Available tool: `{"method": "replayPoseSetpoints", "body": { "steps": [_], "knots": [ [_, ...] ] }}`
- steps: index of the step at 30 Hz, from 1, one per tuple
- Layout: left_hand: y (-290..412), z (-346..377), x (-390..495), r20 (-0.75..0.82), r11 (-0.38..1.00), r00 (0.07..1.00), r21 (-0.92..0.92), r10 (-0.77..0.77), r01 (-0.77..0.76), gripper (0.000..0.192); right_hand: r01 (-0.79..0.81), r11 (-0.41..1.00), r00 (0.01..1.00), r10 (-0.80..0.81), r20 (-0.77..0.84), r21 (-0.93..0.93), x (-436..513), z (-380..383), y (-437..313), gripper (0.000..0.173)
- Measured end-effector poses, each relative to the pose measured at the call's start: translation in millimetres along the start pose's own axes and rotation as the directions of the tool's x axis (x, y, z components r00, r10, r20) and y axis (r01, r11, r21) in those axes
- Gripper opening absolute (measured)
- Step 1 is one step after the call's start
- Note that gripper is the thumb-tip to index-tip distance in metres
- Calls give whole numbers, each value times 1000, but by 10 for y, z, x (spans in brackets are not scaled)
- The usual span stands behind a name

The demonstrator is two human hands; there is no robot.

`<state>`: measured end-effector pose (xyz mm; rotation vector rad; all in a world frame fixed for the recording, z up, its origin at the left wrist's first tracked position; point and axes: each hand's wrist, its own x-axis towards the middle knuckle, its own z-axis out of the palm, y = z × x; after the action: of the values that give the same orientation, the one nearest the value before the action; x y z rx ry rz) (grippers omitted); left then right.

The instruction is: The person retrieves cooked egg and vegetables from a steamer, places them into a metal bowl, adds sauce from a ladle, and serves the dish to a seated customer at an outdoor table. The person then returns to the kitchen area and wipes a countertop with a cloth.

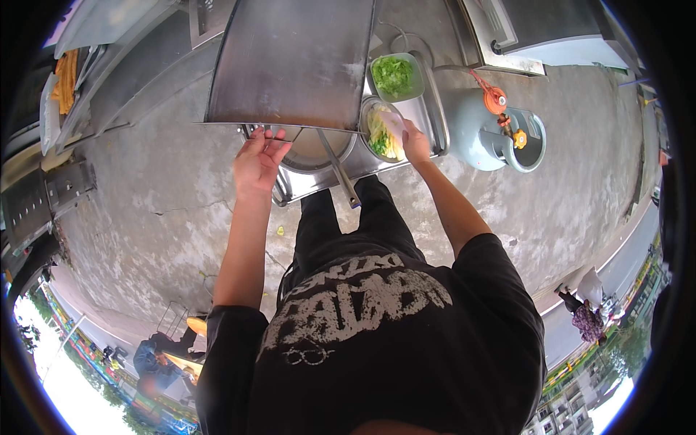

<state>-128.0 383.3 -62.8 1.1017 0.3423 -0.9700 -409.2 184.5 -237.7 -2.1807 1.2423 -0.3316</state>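
My left hand is at the front edge of a wide sheet-metal tray, its fingers curled about a thin metal wire handle. In my right hand is a pale flat scraper, which dips into a round metal bowl of pale shredded vegetable and chopped greens. Partly hidden under the tray's edge, a metal pot contains milky liquid. A ladle's metal handle slants out of it towards me. Beyond the bowl stands a plastic tub of cut lettuce.
The pot, bowl and tub stand on a stainless-steel stand. Right of it is a gas cylinder with an orange regulator and hose. Metal counters line the left. A seated person and another person are behind.
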Motion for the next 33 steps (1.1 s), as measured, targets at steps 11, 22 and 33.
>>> {"method": "replayPoseSetpoints", "body": {
  "steps": [11, 22, 33],
  "knots": [
    [-14, -57, 34, 32, 998, 999, -57, 1, 1, 12, 153, 605, 985, -156, -72, 782, 1158, -1590, -1461, 24],
    [-38, 29, -47, -17, 989, 999, -141, 32, -34, 10, 499, 858, 801, -511, 311, 125, 2272, -1011, -2476, 31],
    [20, 184, -154, -112, 982, 993, -184, 22, -43, 14, 270, 921, 806, -376, 458, 282, 1528, -950, -2530, 30]
  ]
}}
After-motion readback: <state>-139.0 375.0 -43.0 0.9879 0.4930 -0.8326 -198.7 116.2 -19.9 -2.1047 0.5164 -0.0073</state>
